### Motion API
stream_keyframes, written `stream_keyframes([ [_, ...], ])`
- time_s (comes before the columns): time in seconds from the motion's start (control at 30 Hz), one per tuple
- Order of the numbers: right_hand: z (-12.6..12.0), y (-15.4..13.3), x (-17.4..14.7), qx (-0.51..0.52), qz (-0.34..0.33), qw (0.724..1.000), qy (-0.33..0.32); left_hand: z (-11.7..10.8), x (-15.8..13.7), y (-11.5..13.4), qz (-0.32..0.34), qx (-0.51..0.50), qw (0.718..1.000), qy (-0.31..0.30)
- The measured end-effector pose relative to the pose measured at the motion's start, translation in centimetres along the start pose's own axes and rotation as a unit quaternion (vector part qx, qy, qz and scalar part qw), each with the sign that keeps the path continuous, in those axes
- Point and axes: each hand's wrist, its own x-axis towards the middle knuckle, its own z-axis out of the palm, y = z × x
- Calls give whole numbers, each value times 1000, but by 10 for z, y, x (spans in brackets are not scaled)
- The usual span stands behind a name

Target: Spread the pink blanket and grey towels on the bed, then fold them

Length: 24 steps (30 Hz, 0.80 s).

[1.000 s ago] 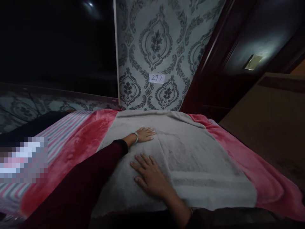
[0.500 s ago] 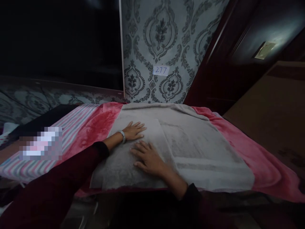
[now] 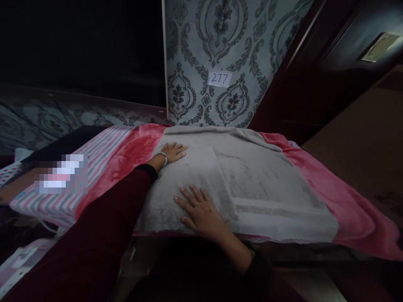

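Resting palms-down on a soft, flat grey plush cloth (image 3: 273, 184), my left hand (image 3: 174, 152) and right hand (image 3: 204, 213) lay apart, fingers spread. The cloth stretched out between areas of red-pink plush fabric (image 3: 343, 201). On the right stood what looked like a large brown cardboard box (image 3: 355, 142), its contents hidden from me.

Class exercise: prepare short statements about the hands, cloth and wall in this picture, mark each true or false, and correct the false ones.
1. The right hand is nearer the camera than the left hand. True.
2. The left hand is clenched into a fist. False: it lies open on the gray cloth.
3. A paper on the patterned wall reads 277. True.
4. Only striped fabric borders the gray cloth. False: reddish-pink fabric shows on both sides.
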Motion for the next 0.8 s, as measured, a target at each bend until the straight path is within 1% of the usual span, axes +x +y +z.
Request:
stream_keyframes([
  [0.07, -3, -3, -12, 9, 0, 1000, -2, -6, -12, 8, -26, 15, 999, 11],
  [0.13, -9, -5, -20, 24, -1, 1000, -7, -9, -34, 18, -15, 21, 999, 36],
  [0.2, -17, -9, -21, 41, -5, 999, -1, -7, -66, 27, 42, 12, 998, 47],
  [0.27, -21, -13, -13, 46, -13, 999, 15, 2, -102, 34, 107, -10, 994, 35],
  [0.3, -19, -15, -8, 42, -16, 999, 22, 9, -120, 36, 124, -19, 992, 29],
  [0.33, -16, -17, -3, 34, -20, 999, 25, 17, -135, 37, 128, -27, 991, 30],
  [0.4, -6, -20, 6, 19, -25, 999, 26, 31, -158, 37, 101, -39, 993, 42],
  [0.47, 6, -23, 10, 12, -27, 999, 31, 40, -169, 37, 68, -43, 995, 58],
  [0.57, 17, -24, 2, 20, -25, 998, 48, 45, -170, 37, 34, -47, 995, 86],
  [0.67, 17, -14, -17, 52, -23, 996, 68, 49, -169, 35, -34, -74, 989, 126],
  [0.73, 15, 3, -33, 93, 11, 989, 114, 53, -170, 30, -64, -122, 979, 153],
  [0.77, 14, 14, -42, 121, 45, 979, 155, 55, -172, 27, -72, -158, 970, 168],
  [0.8, 14, 27, -51, 156, 91, 962, 205, 57, -175, 25, -83, -203, 958, 184],
])
